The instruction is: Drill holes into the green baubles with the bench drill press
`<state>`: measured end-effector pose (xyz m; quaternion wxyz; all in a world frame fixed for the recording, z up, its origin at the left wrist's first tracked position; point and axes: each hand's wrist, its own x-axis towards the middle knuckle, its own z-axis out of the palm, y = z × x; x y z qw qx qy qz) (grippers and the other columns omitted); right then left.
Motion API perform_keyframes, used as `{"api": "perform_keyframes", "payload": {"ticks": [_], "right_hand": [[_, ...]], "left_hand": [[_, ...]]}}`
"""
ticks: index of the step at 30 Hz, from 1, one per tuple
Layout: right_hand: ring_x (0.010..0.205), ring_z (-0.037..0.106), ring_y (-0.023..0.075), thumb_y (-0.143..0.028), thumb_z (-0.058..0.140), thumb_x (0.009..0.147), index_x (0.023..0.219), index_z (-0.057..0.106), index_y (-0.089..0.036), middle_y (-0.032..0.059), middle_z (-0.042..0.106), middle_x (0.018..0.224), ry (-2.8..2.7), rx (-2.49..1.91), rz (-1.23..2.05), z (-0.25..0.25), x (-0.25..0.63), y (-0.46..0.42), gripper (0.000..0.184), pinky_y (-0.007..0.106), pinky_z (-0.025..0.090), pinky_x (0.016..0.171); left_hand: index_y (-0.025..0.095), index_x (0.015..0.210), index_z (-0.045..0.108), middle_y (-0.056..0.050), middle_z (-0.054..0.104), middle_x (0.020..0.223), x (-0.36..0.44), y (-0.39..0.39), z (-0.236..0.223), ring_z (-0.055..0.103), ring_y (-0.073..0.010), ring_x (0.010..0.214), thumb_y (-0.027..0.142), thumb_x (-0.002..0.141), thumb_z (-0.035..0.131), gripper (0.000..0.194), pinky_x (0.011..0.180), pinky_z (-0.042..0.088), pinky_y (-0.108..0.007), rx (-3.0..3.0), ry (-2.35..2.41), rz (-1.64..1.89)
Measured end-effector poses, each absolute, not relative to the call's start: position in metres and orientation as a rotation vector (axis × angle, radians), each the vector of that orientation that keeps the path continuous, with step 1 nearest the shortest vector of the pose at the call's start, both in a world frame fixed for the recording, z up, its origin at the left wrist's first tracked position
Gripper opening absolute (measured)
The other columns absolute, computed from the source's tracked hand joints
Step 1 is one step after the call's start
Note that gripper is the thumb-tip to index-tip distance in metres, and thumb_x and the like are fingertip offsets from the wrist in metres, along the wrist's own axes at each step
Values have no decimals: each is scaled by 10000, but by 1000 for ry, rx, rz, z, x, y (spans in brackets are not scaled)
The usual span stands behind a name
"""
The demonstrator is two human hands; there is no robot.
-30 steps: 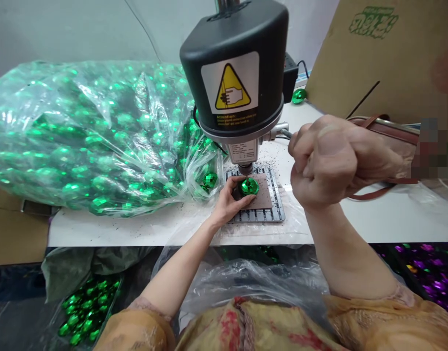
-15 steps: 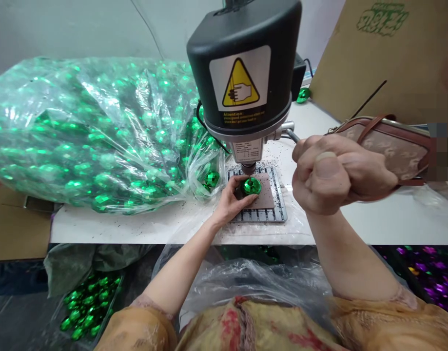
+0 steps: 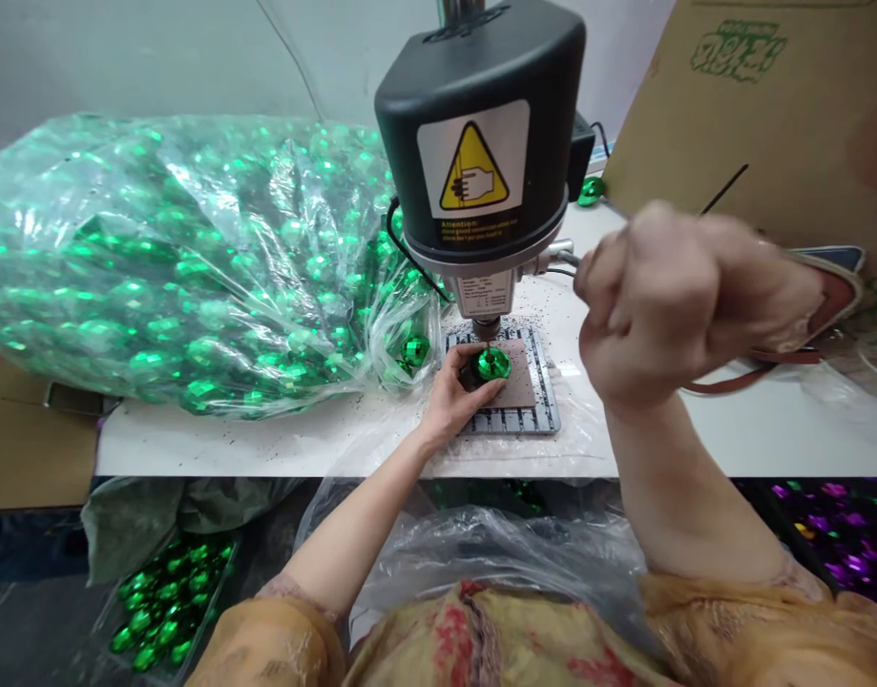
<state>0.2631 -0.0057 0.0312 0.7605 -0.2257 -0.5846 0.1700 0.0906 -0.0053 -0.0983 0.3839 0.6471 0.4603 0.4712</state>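
My left hand (image 3: 458,391) is closed round the side of a shiny green faceted ball (image 3: 493,364), thumb in front and fingers behind. The ball rests on a pinkish board (image 3: 522,377) over the slotted metal base (image 3: 551,405) of a small black drill press (image 3: 481,143). Just above the ball are the chuck (image 3: 486,327) and a thin bit; whether the bit touches it I cannot tell. At the right, my right hand (image 3: 653,301), partly smeared by motion, is in a fist round the end of the press's feed lever (image 3: 568,259); the grip hides most of the lever.
A big clear bag of green balls (image 3: 195,277) fills the table's left side. Behind my right hand lies a brown-trimmed pouch (image 3: 831,286), with a cardboard box (image 3: 753,124) beyond. Below the table stand a tub of green balls (image 3: 170,601) and a box of purple ones (image 3: 849,539).
My right hand has risen a little with the lever, and the chuck sits slightly higher, with more of the bit showing. My left hand and the ball have stayed in place.
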Motion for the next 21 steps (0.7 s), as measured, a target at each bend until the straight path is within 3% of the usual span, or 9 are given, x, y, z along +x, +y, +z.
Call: {"api": "perform_keyframes", "payload": {"ticks": [4,7,11,14,15,18,21], "right_hand": [[592,583,89,-482,620,878,597,456,-211,-31,446,579,-1252,-469,350,59,257,-1,423,252,381,490],[456,448,50,-410,623,887,547,350,-196,-51,329,493,-1120,-431,261,78,244,5,485,256,273,463],[410,354,43,-344,643,877,531,312,-206,-61,275,455,-1020,-417,217,87,236,8,499,288,205,479],[416,372,44,-351,644,877,531,335,-204,-63,292,452,-1028,-430,225,85,237,7,486,289,218,476],[413,374,41,-353,642,878,531,333,-203,-65,288,449,-1029,-427,222,85,238,8,488,287,216,471],[413,388,32,-326,642,877,536,332,-195,-71,270,452,-1042,-400,202,83,240,9,479,274,211,465],[428,396,21,-287,620,888,543,335,-182,-70,285,471,-1063,-389,198,81,241,10,460,261,219,473]], "left_hand": [[196,1069,564,-72,643,1001,99,-46,-96,643,-217,935,390,776,792,418,811,523,-344,2039,1371,1422],[171,1089,562,-86,657,967,101,-92,-104,636,-197,846,477,839,720,426,708,519,-312,2564,990,1264],[164,1154,588,-124,681,1046,90,-116,-110,644,-234,963,597,909,593,497,801,549,-359,2940,669,1006],[190,1195,570,-126,664,1107,67,-82,-99,636,-227,1047,279,1000,490,229,881,548,-372,2829,1087,1188],[199,1208,569,-125,657,1115,58,-64,-93,634,-229,1053,151,985,437,263,899,541,-385,2768,1362,1174],[179,1291,566,-166,619,1191,36,-10,-72,617,-295,1097,33,900,445,434,917,522,-436,2555,1995,649],[184,1262,613,-170,608,1192,26,22,-58,629,-334,1062,32,844,536,452,845,529,-419,2477,2082,108]]}}
